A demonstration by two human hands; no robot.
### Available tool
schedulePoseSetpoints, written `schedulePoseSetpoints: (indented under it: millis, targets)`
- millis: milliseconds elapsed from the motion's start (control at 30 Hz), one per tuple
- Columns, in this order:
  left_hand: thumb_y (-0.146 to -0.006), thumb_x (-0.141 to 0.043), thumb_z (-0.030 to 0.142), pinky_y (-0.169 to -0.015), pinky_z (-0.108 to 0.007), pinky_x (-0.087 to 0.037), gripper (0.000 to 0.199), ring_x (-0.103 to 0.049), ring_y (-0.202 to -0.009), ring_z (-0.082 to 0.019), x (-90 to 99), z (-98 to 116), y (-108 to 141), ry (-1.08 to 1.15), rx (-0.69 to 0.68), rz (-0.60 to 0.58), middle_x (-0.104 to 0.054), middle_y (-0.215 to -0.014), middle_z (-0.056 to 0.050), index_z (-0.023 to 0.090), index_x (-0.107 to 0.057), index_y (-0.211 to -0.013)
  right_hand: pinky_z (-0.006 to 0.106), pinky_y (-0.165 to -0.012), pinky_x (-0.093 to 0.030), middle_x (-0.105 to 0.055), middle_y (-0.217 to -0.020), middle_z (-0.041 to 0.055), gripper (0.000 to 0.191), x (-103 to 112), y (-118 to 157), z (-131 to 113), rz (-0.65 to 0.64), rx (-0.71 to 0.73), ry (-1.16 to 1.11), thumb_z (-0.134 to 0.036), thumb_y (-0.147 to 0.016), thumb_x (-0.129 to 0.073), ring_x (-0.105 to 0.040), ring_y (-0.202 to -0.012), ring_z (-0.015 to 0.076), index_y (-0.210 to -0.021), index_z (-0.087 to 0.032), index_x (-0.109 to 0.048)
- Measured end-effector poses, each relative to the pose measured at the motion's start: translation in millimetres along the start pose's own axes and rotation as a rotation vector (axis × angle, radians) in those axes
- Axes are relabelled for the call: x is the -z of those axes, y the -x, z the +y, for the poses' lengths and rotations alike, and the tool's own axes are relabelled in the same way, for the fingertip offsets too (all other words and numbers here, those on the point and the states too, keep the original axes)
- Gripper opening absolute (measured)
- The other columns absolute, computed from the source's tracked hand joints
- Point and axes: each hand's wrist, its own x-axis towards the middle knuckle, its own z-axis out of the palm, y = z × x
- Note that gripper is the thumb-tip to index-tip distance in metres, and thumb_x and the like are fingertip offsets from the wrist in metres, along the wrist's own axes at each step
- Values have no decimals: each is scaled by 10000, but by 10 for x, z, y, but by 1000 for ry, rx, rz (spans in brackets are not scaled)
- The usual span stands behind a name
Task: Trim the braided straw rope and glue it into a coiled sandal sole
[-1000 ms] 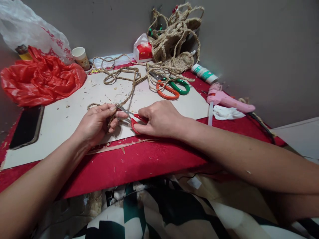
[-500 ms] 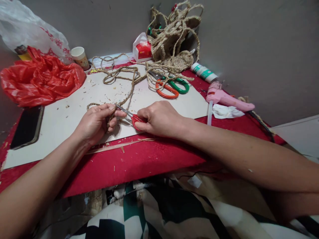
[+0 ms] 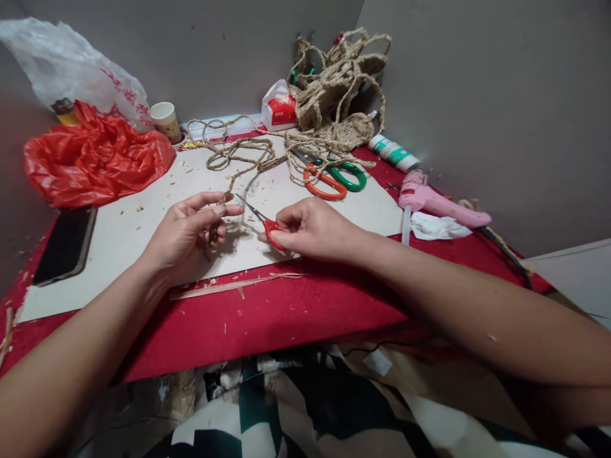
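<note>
I have the left hand (image 3: pixel 198 222) pinching the braided rope (image 3: pixel 259 166) just above the white board (image 3: pixel 128 238), while the right hand (image 3: pixel 312 230) grips the red-handled scissors (image 3: pixel 270 228). Their tips point right beside the left fingertips, so a small slip could nick skin. Loose strands lie across the larger scissors (image 3: pixel 329 181); I judge a hard tug could snag there and drag them along.
</note>
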Motion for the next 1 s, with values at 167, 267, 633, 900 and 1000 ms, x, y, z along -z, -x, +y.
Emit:
schedulePoseSetpoints:
  millis: [167,267,633,900,1000]
  targets:
    - [-698,-799,212,-484,-182,-433,355,-555,-491,-67,21,-22,19,-190,-96,-7,-767,-843,-62,157,-686,-1031,243,-470,-222,-381,-509,-58,436,5,16,-49,-185,-43,-284,-519,-747,-663,-314,-499,73,-555,-166,-493]
    - [-681,-819,255,-480,-194,-420,408,-547,-479,-75,14,-21,39,-252,-121,-2,-763,-797,-52,165,-684,-1055,234,-456,-208,-355,-496,-68,481,-3,15,-70,-207,-56,-321,-545,-736,-685,-293,-492,66,-534,-172,-457]
    - [-721,-778,291,-578,-225,-495,304,-605,-530,-106,19,-8,35,-294,-151,-21,-759,-762,-59,143,-683,-969,212,-439,-187,-340,-456,-73,439,-42,4,-41,17,5,-397,-433,-723,-679,-278,-464,46,-488,-174,-414]
    - [-719,-776,282,-414,-201,-381,231,-506,-435,-72,34,8,35,-217,-110,-74,-749,-780,-61,160,-703,-901,222,-446,-179,-299,-465,-79,401,-51,-3,-41,102,85,-338,-342,-729,-636,-255,-471,46,-471,-185,-373]
    - [-652,-821,232,-408,-203,-393,304,-496,-434,-65,21,18,52,-245,-169,-23,-734,-819,-32,173,-703,-925,230,-451,-176,-287,-467,-80,419,-36,-10,-42,158,99,-321,-343,-735,-639,-244,-473,47,-466,-190,-357]
